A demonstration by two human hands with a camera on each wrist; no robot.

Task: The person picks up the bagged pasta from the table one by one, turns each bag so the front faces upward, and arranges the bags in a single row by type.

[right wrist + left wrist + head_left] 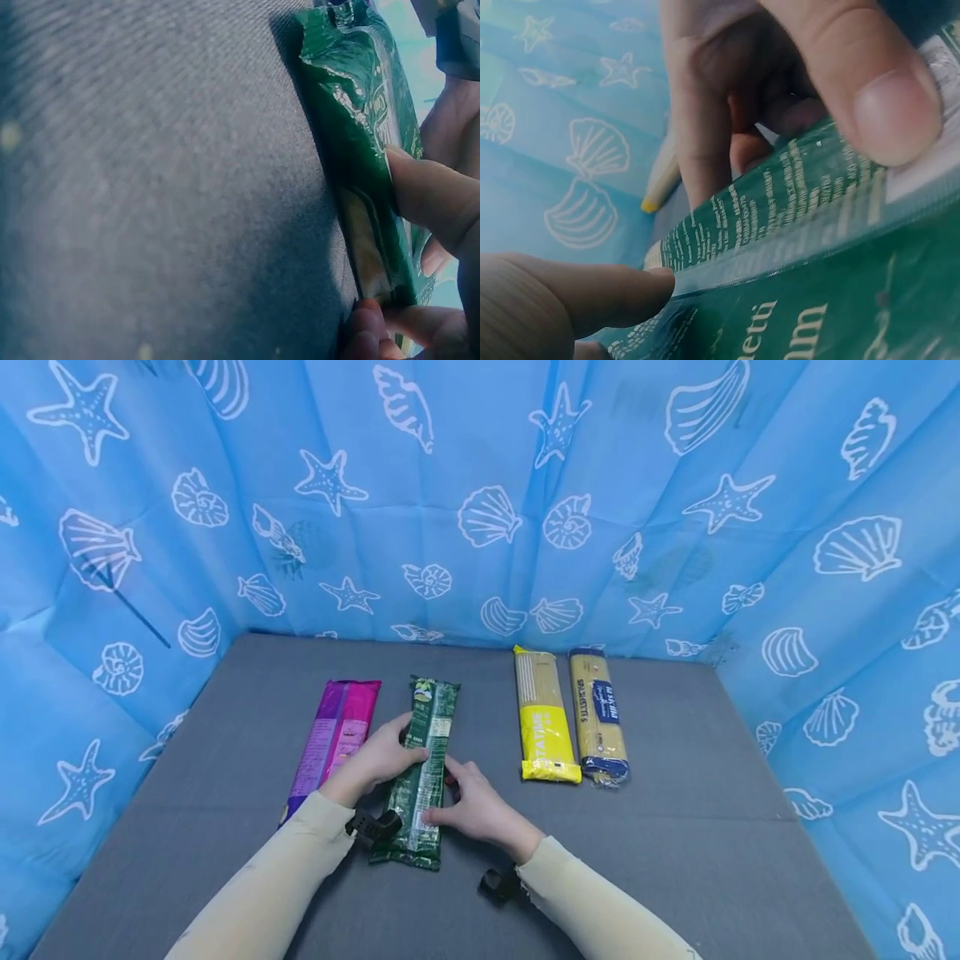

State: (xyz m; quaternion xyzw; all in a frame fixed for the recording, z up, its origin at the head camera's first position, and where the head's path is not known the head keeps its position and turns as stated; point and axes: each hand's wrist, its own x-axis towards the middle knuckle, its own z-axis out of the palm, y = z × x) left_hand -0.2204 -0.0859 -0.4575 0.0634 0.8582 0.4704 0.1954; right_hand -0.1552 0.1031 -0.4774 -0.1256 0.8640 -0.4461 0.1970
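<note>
A long green plastic pack of pasta [426,785] lies on the grey cloth, its printed seam side up. My left hand [381,752] holds its left edge around the middle, the thumb across the top. From the right, my right hand [483,806] grips the lower half; its thumb presses on the top and the other fingers are at the side edge. In the right wrist view those fingers curl at the lower edge of the green pack [360,112], close to the cloth. Both thumbs show over the white-and-green print in the left wrist view.
A purple and pink pack [341,727] lies left of the green one, partly behind my left forearm. To the right are a yellow pasta pack [546,731] and a blue-ended spaghetti pack [592,727], side by side. A blue shell-patterned curtain [480,518] surrounds the table [675,860].
</note>
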